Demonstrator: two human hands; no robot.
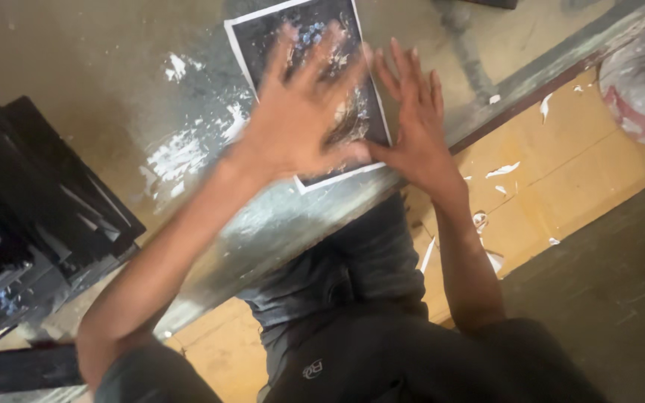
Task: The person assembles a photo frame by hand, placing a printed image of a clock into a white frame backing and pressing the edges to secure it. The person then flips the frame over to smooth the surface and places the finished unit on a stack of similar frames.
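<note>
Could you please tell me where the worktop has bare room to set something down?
Bare worktop lies between the print and the stack of dark sheets. Crowded: left hand and right hand cover the print.

One dark printed photo sheet with a white border lies on one smeared glass tabletop. Two bare hands rest on it: the left hand and the right hand. One stack of black flat boards (too overlapped to count singly) sits at the side. One crumpled translucent plastic bag.
</note>
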